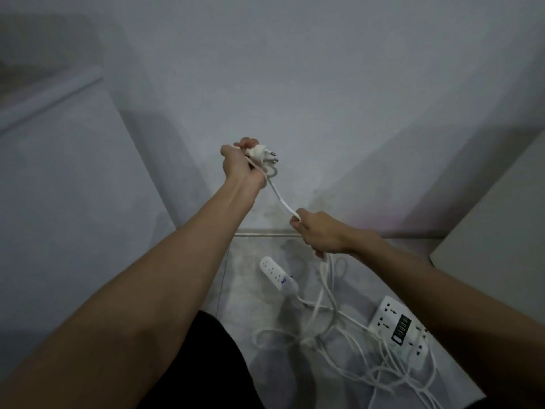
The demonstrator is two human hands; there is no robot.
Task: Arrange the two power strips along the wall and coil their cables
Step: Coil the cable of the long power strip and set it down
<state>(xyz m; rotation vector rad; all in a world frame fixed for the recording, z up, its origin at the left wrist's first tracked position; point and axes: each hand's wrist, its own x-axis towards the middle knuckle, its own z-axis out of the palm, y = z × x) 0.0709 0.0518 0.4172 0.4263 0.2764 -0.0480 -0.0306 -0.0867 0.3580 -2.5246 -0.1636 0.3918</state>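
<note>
While both power strips lie loose on the floor short of the wall (324,98), we judge coiling barely begun. Our left hand (239,163) grips the plug (259,151) with one small loop. Our right hand (318,234) pinches the cable (281,202) lower down. Below it lie the narrow strip (277,274), then the wide strip (398,329), in tangled cable.
</note>
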